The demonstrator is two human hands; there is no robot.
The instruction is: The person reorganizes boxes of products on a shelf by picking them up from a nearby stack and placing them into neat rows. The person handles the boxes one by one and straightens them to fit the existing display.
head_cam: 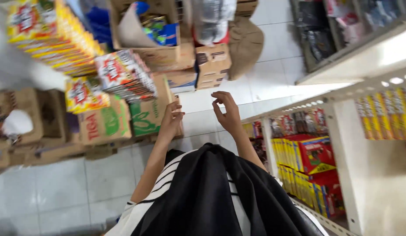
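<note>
Shop aisle, head cam looking down, pic tilted and blurred. Both hands raised in front of chest, apart from each other, nothing in either. Left hand [171, 120]: fingers loosely curled, released, no grip; it overlaps the cardboard box w/ green print [147, 116] in the view, can't tell if touching or just in front. Right hand [227, 112]: fingers half bent, thumb and forefinger near each other but nothing pinched betw. them, empty. Nearest goods to L hand: that green-print box, plus a box w/ red and green print [104, 124] just beside it further left. Above those, a stack of red-yellow-white cartons [124, 74] leaning on the boxes, and a tall yellow stack [54, 37] further up-left. Beyond both hands: open brown box w/ blue packets [157, 35], smaller brown cartons [211, 65]. Right of R hand: white shelf unit [299, 105] w/ yellow and red packs [308, 157] on lower tier. Below hands: white tile floor [58, 183], black garment over striped top [203, 196]. Step, as I judge it: hands betw. grasps, L one closest to the stacked boxes. Any pick there calls for opening the fingers wide and a two-hand hold, since the boxes are bulky w/ leaning cartons on top.
</note>
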